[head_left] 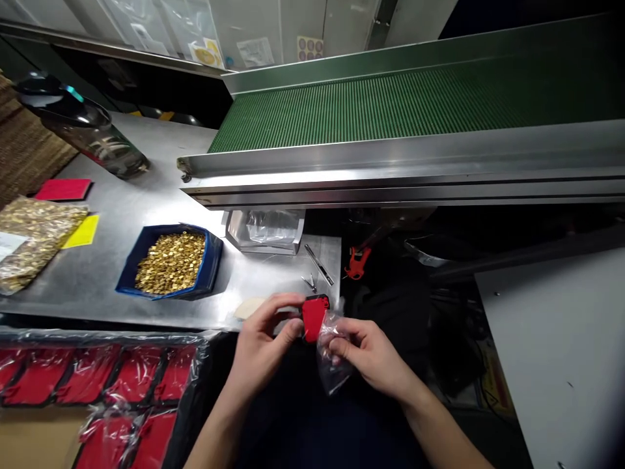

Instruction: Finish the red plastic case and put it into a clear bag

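We pinch a small red card (pixel 313 318) in our left hand (pixel 261 348) and a clear plastic bag (pixel 332 355) in our right hand (pixel 374 355), near the table edge, with a blue tray of gold pieces (pixel 170 262) far left and a green conveyor belt (pixel 390 104) beyond.

A bin (pixel 170 264) sits on the table (pixel 97 280), left of both hands, conveyor (pixel 390 111) behind.
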Motion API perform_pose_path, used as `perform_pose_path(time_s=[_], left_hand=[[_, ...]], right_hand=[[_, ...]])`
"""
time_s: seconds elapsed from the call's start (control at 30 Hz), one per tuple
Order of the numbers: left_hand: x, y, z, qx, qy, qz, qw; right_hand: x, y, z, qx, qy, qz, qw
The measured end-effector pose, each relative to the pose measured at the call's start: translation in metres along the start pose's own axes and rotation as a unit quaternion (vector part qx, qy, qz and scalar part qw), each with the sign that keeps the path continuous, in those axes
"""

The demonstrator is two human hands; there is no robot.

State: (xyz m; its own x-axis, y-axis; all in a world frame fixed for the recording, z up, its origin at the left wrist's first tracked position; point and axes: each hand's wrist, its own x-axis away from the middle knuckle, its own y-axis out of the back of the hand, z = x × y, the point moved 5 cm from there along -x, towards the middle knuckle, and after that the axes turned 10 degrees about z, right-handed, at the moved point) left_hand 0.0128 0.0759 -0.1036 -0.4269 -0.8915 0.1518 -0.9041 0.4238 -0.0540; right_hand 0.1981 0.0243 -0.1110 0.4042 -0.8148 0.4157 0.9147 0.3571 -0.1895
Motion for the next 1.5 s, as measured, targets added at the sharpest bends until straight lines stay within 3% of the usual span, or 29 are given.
perform_pose_path(time_s=[0.03,0.1,0.17,0.23,0.27,0.33,0.4,0.43,0.47,0.57,0.6,0.67,0.77,0.87,0.9,1.0,1.07,1.17,1.23,1.3,1.37,1.43,1.5], left_hand=[[-0.005,-0.01,0.007,0.061,0.009,0.064,0.996],[-0.012,-0.035,0.021,0.16,0.056,0.217,0.961],[-0.014,-0.05,0.034,0.174,0.105,0.288,0.936],[-0.019,-0.049,0.043,0.128,0.13,0.262,0.948],[-0.021,-0.045,0.044,0.093,0.128,0.221,0.962],[-0.026,-0.031,0.039,-0.018,0.089,0.091,0.992],[-0.026,-0.025,0.025,-0.137,0.024,-0.037,0.99],[-0.025,-0.03,0.017,-0.173,-0.002,-0.058,0.983],[-0.025,-0.041,0.013,-0.18,-0.013,-0.035,0.983],[-0.023,-0.095,0.013,-0.094,0.013,0.181,0.979],[-0.022,-0.109,0.014,-0.076,0.022,0.221,0.972],[-0.023,-0.121,0.017,-0.092,0.017,0.22,0.971],[-0.026,-0.112,0.024,-0.166,0.001,0.121,0.979],[-0.027,-0.099,0.032,-0.206,0.012,0.045,0.977],[-0.026,-0.099,0.034,-0.209,0.017,0.043,0.977],[-0.029,-0.101,0.034,-0.206,0.022,0.056,0.977],[-0.031,-0.087,0.027,-0.211,0.02,-0.017,0.977],[-0.021,-0.052,0.012,-0.255,0.011,-0.171,0.951],[-0.01,-0.041,0.012,-0.258,0.031,-0.114,0.959],[0.008,-0.039,0.023,-0.217,0.077,0.006,0.973],[0.033,-0.034,0.04,-0.159,0.133,0.067,0.976],[0.062,-0.022,0.06,-0.093,0.196,0.053,0.975],[0.093,-0.007,0.082,0.0,0.264,0.013,0.965]], right_hand=[[0.002,-0.002,-0.001,-0.059,-0.011,0.031,0.998],[0.006,-0.003,0.0,-0.13,-0.02,0.075,0.988],[0.011,0.002,0.001,-0.147,-0.023,0.071,0.986],[0.017,0.013,-0.003,-0.127,-0.036,0.037,0.991],[0.021,0.021,-0.007,-0.11,-0.047,0.005,0.993],[0.03,0.035,-0.016,-0.072,-0.064,-0.071,0.993],[0.037,0.046,-0.025,-0.047,-0.071,-0.148,0.985],[0.041,0.049,-0.028,-0.04,-0.068,-0.182,0.98],[0.043,0.051,-0.031,-0.034,-0.061,-0.204,0.976],[0.046,0.054,-0.036,-0.022,-0.029,-0.211,0.977],[0.047,0.056,-0.037,-0.018,-0.022,-0.203,0.979],[0.053,0.062,-0.039,-0.004,-0.027,-0.194,0.981],[0.068,0.076,-0.037,0.074,-0.067,-0.255,0.962],[0.081,0.074,-0.022,0.23,-0.079,-0.325,0.914],[0.081,0.066,-0.017,0.264,-0.07,-0.317,0.908],[0.074,0.037,-0.012,0.282,-0.032,-0.221,0.933],[0.072,0.028,-0.013,0.321,-0.042,-0.207,0.923],[0.068,0.032,-0.009,0.462,-0.077,-0.279,0.838],[0.054,0.026,-0.002,0.525,-0.039,-0.274,0.805],[0.032,0.012,0.005,0.526,0.02,-0.224,0.82],[0.01,-0.001,0.01,0.497,0.045,-0.177,0.849],[-0.005,-0.009,0.011,0.449,0.049,-0.1,0.887],[-0.006,-0.012,0.005,0.352,0.046,0.026,0.934]])
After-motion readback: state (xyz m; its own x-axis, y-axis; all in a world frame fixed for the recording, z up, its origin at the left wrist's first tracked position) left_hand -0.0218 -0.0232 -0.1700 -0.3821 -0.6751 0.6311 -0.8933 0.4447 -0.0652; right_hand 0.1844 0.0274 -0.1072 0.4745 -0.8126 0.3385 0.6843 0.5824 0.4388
